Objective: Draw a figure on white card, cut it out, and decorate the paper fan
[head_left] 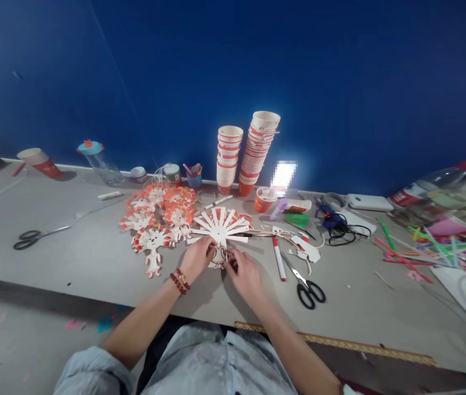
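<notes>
In front of me lies a white paper figure (219, 233), cut from a paper cup, with strips fanning out from a round centre and a small body drawn in dark outline below. My left hand (200, 257) pinches the left edge of that body. At its right edge, the fingers of my right hand (244, 271) are closed on the paper; their tips are partly hidden. Left of my hands, several finished-looking orange and white paper figures (153, 241) lie in an overlapping pile. Black-handled scissors (303, 284) and a red-and-white marker (279, 259) rest right of my right hand.
Two tall stacks of paper cups (228, 159) stand by the blue wall, near a glowing phone (284, 176). Another pair of scissors (40, 236) lies at left. Paper scraps (306, 248), a black cable (342, 230) and colourful straws (405, 252) spread to the right.
</notes>
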Tool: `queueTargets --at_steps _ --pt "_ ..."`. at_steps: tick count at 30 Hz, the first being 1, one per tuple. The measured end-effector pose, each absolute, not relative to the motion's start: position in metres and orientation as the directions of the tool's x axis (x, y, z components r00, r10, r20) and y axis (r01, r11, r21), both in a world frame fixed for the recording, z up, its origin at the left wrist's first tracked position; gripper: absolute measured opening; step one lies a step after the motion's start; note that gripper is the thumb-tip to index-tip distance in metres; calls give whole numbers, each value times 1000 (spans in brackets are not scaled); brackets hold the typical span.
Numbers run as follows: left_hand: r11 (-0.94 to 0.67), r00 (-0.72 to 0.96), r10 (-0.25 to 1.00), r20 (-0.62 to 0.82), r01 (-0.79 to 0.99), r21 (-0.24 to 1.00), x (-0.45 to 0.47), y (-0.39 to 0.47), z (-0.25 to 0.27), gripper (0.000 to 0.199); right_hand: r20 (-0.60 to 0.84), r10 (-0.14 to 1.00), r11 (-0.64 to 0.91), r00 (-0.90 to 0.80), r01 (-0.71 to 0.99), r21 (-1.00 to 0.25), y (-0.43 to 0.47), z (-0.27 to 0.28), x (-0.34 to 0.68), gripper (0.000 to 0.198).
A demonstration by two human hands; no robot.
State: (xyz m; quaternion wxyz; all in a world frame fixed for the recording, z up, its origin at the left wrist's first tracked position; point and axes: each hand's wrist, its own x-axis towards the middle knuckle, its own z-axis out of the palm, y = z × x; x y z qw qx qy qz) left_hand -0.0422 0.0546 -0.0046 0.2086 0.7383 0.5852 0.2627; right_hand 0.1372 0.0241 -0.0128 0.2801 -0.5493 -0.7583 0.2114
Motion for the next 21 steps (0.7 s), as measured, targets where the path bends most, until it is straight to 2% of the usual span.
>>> queueTargets --at_steps 6,12,21 --pt "-251 211 968 137 753 608 -40 39 -5 11 132 961 270 -245 704 -657 15 -11 145 22" --pt "-255 229 966 120 766 590 -37 24 -7 11 118 949 297 -294 696 -654 1 -9 156 19" --pt "-263 235 964 121 807 529 -31 27 -4 12 249 904 425 -347 689 -587 3 -15 155 14"
